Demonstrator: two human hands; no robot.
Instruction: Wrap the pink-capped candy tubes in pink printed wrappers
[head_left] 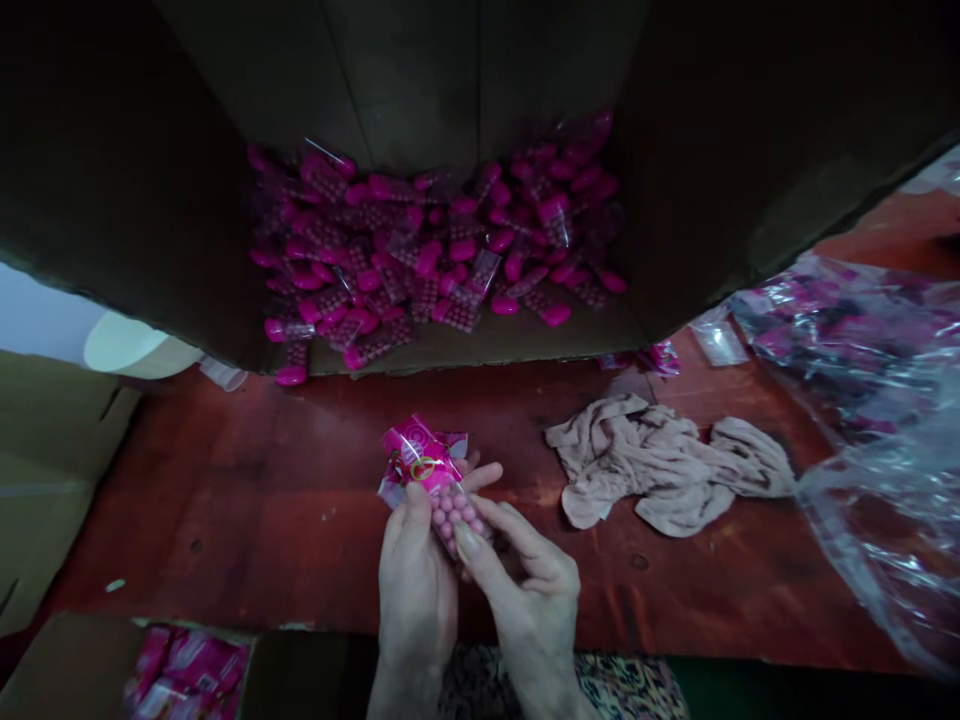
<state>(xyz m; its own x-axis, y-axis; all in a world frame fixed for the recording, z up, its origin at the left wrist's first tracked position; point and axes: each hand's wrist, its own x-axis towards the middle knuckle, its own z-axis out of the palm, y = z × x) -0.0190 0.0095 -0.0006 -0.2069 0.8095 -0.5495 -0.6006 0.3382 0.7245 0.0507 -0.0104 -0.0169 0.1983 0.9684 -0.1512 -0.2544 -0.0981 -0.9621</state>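
Observation:
Both hands meet over the front middle of the red table, on one small clear container of pink balls (452, 510) with a bright pink printed wrapper (420, 455) at its upper end. My left hand (420, 570) grips the wrapper's lower edge and the container's left side, its thumb on top. Thumb and fingers of my right hand (517, 565) pinch the lower right end of the container. Part of another printed wrapper shows behind the first one. The container slants, its wrapped end pointing up and left.
Beyond the hands, a large cardboard box (420, 362) lies open with many pink-capped containers (427, 260). A crumpled cloth (675, 465) rests on the red table (300, 480). Clear plastic bags (885, 400) are at right; pink packets (199, 670) fill a box at lower left.

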